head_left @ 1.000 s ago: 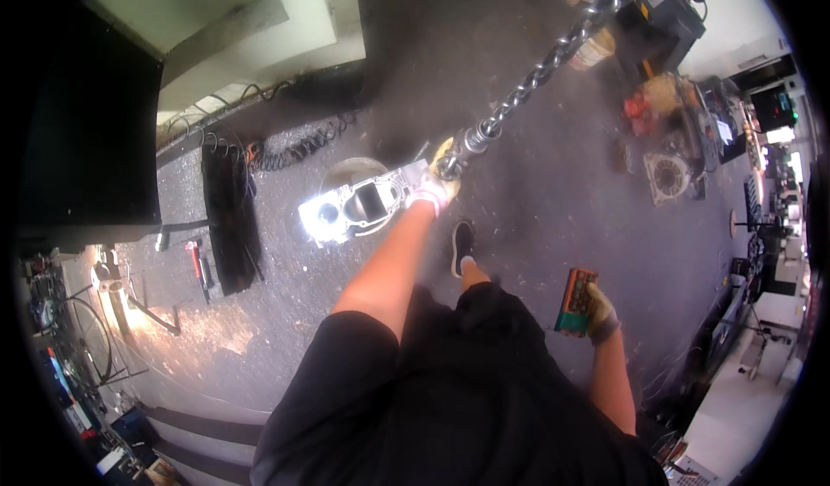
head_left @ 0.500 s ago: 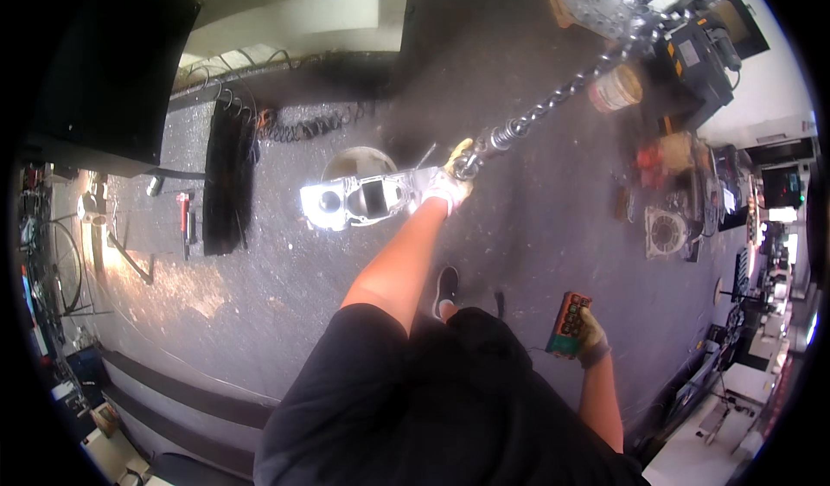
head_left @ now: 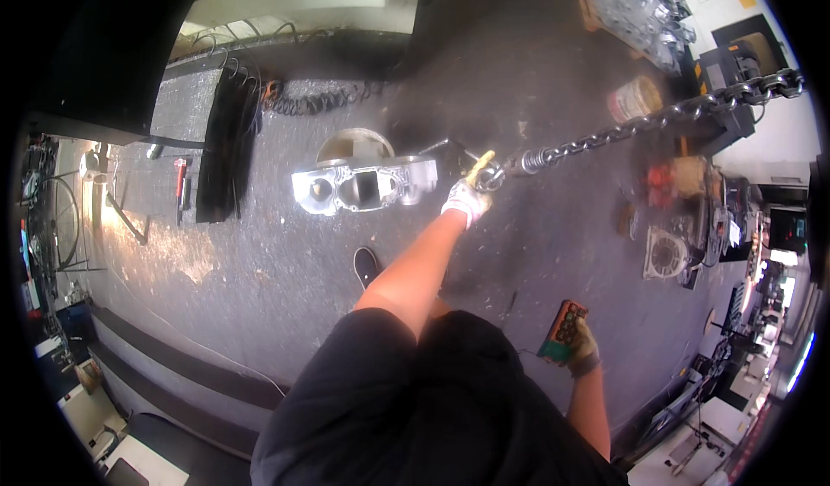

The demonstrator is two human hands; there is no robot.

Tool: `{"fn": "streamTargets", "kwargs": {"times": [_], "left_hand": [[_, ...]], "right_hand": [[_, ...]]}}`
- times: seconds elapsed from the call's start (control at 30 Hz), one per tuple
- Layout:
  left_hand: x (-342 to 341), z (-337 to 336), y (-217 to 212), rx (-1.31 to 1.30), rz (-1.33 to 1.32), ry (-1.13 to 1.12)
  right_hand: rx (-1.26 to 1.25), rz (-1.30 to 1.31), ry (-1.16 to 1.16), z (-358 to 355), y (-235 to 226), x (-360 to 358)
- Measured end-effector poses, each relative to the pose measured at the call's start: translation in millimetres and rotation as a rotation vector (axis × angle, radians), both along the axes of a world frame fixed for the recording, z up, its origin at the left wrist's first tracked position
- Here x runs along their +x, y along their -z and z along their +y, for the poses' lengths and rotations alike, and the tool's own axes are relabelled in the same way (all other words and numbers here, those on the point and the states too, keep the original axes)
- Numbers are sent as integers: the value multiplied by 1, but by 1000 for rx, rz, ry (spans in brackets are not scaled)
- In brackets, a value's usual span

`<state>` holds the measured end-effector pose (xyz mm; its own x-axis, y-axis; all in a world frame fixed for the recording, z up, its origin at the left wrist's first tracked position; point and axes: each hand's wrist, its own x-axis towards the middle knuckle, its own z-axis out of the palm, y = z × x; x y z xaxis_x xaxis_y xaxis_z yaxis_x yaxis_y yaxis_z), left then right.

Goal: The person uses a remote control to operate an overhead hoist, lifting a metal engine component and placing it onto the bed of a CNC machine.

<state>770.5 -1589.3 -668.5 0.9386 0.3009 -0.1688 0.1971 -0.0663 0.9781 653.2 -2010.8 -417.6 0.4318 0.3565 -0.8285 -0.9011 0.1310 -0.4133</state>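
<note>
My left hand (head_left: 468, 194), in a white and yellow work glove, grips the lower end of a heavy steel hoist chain (head_left: 622, 128) that runs up to the upper right. Just left of that hand, a silver metal casting with round bores (head_left: 363, 183) hangs or sits just above the dark floor. My right hand (head_left: 577, 341), also gloved, is down at my side and holds a green and orange hoist control pendant (head_left: 560, 330). My black-clothed body fills the lower middle of the view.
One black shoe (head_left: 366, 265) shows on the grey workshop floor. A long black mat (head_left: 226, 144) and coiled cable (head_left: 320, 101) lie at the upper left. A tin can (head_left: 633, 97), a round fan-like part (head_left: 666, 252) and cluttered benches stand to the right.
The view has shifted so the casting and chain sit lower and more central. My left hand stays on the chain end; my right hand with the pendant has dropped slightly lower.
</note>
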Motion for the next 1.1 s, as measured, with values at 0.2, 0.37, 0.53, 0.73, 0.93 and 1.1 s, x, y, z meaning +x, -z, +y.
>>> {"fn": "streamTargets", "kwargs": {"times": [0.2,0.37,0.53,0.73,0.93,1.1], "left_hand": [[16,-40,-21,-242,-47,-7],[1,-59,-74,-222,50,-42],[-4,-71,-92,-87,176,-6],[-64,-44,-43,38,147,-39],[-131,-38,-33,3,79,-114],[-192,-16,-32,-55,193,-318]], "right_hand": [[-228,-67,240,-15,27,2],[-245,-99,207,-26,30,15],[-89,-42,171,-36,21,24],[21,-56,72,-41,56,34],[59,26,35,-40,92,49],[30,38,-133,6,74,60]]}}
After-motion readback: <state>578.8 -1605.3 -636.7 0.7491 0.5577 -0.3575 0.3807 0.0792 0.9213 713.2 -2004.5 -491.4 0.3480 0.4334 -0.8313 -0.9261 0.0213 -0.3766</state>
